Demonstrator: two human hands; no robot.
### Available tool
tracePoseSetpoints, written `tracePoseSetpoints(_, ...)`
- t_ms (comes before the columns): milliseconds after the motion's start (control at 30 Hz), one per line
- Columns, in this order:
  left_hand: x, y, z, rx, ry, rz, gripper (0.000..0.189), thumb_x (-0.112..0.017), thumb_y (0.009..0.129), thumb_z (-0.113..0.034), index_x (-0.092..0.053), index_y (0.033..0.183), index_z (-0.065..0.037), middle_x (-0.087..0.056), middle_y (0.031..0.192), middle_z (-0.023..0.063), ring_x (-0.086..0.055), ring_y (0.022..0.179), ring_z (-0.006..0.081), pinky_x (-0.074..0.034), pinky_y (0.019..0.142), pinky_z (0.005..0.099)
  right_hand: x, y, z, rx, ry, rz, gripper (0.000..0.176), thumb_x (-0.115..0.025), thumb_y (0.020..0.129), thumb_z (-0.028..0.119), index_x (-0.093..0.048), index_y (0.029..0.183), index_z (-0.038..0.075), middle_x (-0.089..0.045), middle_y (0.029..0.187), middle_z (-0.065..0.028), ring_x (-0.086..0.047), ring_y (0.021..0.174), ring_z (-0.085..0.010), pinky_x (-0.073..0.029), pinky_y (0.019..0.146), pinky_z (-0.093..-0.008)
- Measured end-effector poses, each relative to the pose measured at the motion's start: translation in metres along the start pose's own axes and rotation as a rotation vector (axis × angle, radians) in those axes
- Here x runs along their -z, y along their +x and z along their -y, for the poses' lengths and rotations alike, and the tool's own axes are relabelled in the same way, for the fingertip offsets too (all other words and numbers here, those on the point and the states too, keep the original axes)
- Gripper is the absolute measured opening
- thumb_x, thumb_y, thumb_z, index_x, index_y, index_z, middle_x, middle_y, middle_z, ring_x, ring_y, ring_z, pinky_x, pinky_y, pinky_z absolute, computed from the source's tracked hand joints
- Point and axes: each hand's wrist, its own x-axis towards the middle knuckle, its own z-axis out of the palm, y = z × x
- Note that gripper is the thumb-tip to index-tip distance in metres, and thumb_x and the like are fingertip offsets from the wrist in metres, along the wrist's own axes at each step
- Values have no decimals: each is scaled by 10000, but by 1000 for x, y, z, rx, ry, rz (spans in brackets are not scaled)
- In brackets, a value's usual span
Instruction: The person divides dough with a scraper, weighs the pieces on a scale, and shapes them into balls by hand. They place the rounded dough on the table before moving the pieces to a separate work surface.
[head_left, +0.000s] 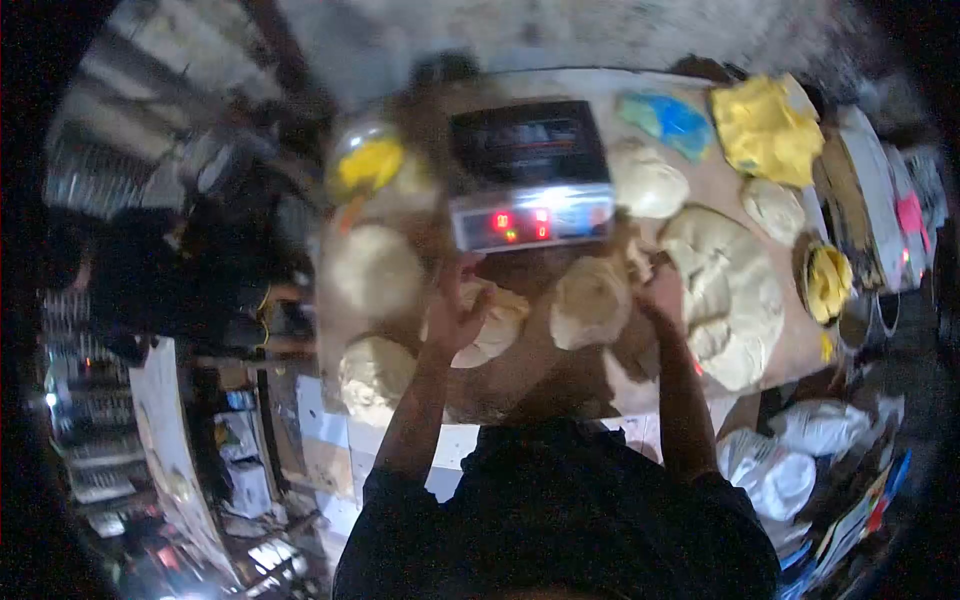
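Observation:
My left hand (458,312) rests at the left side of a dough piece (497,328), its fingers stretched out and the thumb apart. My right hand (660,294) is between a rounded dough lump (590,303) and a large, flattened mass of dough (735,290), close to the large mass's left edge. Blur hides its fingertips, and I cannot make out whether dough is in them. Straight ahead stands a digital scale (532,222) with red lit digits and a dark top. More dough lumps lie at the left, one blurred (376,270) and one near the front edge (376,378).
Around the table's back are a yellow cloth or bag (765,130), a blue-green plastic bag (668,122) and a container with yellow contents (370,162). A yellow-lined bowl (828,283) sits at the right edge. White sacks (770,475) lie below right. Another person (190,270) stands at left.

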Motion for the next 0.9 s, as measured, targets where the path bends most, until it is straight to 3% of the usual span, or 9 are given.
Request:
tracePoseSetpoints(100,63,-16,17,84,45,-14,350,-661,766,-77,-530,1086,-24,-508,1104,142,-531,1013,234,-480,808,374,-41,48,74,144,209,-148,290,-639,745,146,-602,1008,29,-624,904,-171,-625,763,-289,-512,708,-360)
tracePoseSetpoints(167,92,-27,41,111,80,-67,325,-654,762,-69,-541,1064,-25,-509,1086,139,-530,1008,244,-482,795,368,-103,60,136,465,261,121,272,-617,756,58,-616,1028,66,-618,850,-73,-598,737,-162,-490,667,-274)
tracePoseSetpoints(200,105,-29,54,119,96,-89,313,-650,760,-65,-546,1052,-26,-509,1077,138,-529,1005,249,-482,788,366,-111,57,217,25,86,687,324,-619,738,48,-604,1061,76,-617,893,-71,-602,796,-159,-489,707,-283)
tracePoseSetpoints(267,125,-33,76,140,123,-107,288,-643,756,-57,-558,1029,-28,-510,1060,135,-527,1000,258,-484,775,360,-230,54,236,999,169,358,351,-623,743,63,-583,1092,74,-598,968,-112,-571,930,-277,-445,855,-410)
tracePoseSetpoints(500,170,-26,114,162,101,-88,249,-645,742,-57,-584,982,-28,-531,984,133,-520,966,281,-462,767,359,-438,93,286,1075,-23,386,486,-663,695,196,-539,1147,66,-498,1184,-148,-461,1116,-340,-359,950,-506)
tracePoseSetpoints(667,184,-27,142,230,4,-146,184,-610,785,-55,-584,965,-25,-521,974,137,-560,820,255,-472,677,337,-401,110,305,1217,-101,383,417,-625,786,283,-534,1142,85,-545,1113,-135,-518,1067,-304,-421,903,-498)
tracePoseSetpoints(767,178,-17,150,229,3,-136,173,-594,788,-35,-579,960,-31,-520,980,140,-558,812,252,-472,674,334,-365,102,296,615,192,827,576,-687,671,161,-492,1203,58,-448,1290,-172,-513,1085,-340,-463,848,-438)
tracePoseSetpoints(833,171,-4,149,194,-3,-108,162,-585,783,-11,-572,942,-36,-535,943,136,-562,796,253,-473,667,331,-360,101,268,1081,105,709,464,-660,741,146,-519,1174,60,-502,1223,-188,-542,1074,-332,-487,828,-417)
tracePoseSetpoints(900,164,7,137,141,-47,-132,254,-624,668,69,-553,885,-42,-522,857,97,-523,803,213,-438,684,291,-320,90,259,878,143,675,379,-630,790,154,-536,1144,56,-531,1180,-192,-559,1050,-320,-487,832,-401)
